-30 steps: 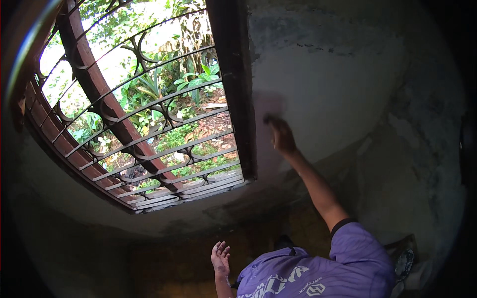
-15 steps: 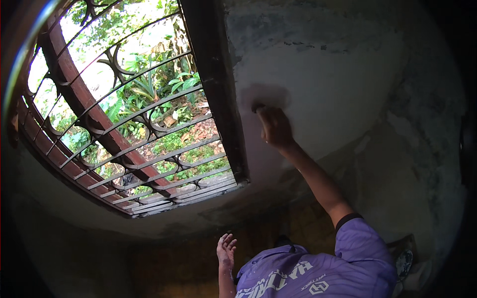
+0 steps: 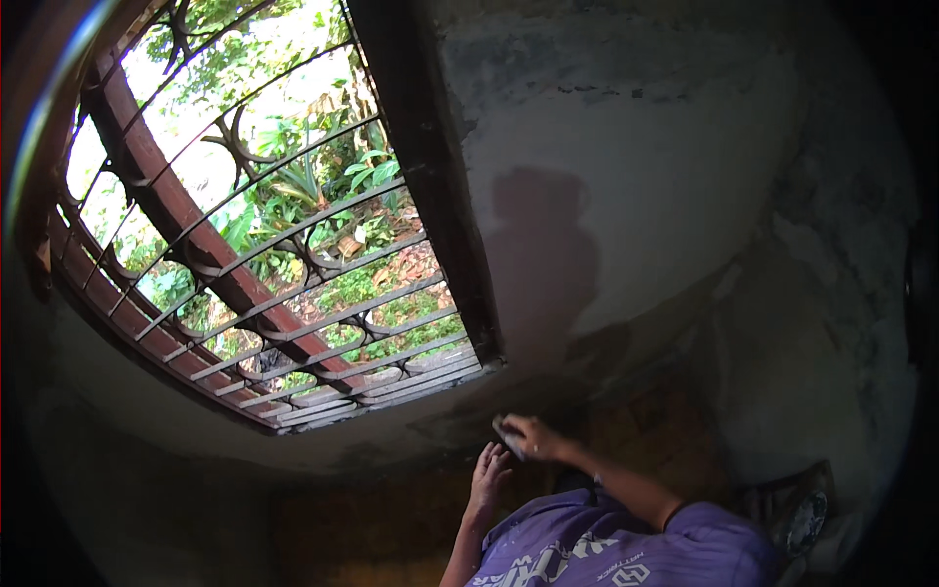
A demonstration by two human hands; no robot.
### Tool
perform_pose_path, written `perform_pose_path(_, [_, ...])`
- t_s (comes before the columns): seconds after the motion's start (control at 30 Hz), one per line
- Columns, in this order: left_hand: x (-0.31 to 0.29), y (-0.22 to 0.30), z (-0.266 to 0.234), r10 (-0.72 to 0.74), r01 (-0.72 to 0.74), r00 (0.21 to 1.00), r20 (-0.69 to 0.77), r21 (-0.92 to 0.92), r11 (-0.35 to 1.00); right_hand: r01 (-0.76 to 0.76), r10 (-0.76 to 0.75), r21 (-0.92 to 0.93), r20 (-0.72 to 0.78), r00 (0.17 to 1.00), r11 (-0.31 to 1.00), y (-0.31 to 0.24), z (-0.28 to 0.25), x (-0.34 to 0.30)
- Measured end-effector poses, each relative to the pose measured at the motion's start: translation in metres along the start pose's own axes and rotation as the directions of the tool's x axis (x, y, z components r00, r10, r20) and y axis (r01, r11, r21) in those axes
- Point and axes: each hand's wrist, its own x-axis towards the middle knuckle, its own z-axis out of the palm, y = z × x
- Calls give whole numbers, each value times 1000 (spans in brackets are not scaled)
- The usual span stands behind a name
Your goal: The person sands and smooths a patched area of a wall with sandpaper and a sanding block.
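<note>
Low in front of my body, my right hand point(image 3: 536, 438) is closed on a small flat greyish piece point(image 3: 509, 437); its exact kind is too dim to make out. Just left of it and slightly lower, my left hand point(image 3: 488, 477) is raised with fingers apart and nothing in it. Its fingertips are close to the held piece; I cannot tell whether they touch. Beyond both hands stands a pale plastered wall point(image 3: 675, 186), carrying a dark shadow beside the window frame.
At the left is a barred window point(image 3: 284, 245) with dark metal scrollwork, a reddish-brown post and plants outside. Its dark frame point(image 3: 430, 186) borders the wall. A chair-like object point(image 3: 807, 519) stands at lower right, partly hidden in shadow. Brownish floor point(image 3: 333, 519) shows below.
My right hand has come off the wall and down toward my body, still holding the small piece. My left hand has shifted right and the two hands are now close together.
</note>
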Motion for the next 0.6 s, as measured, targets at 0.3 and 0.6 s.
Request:
perform_pose_path(0.3, [-9,-8,11,-239,247,942,236,-3,969,-255,256,36,-235,938,966,1,-4,-91])
perform_pose_path(0.6, [13,-11,78,-127,100,966,227,127,987,-86,127,177,-235,964,980,27,-52,-98])
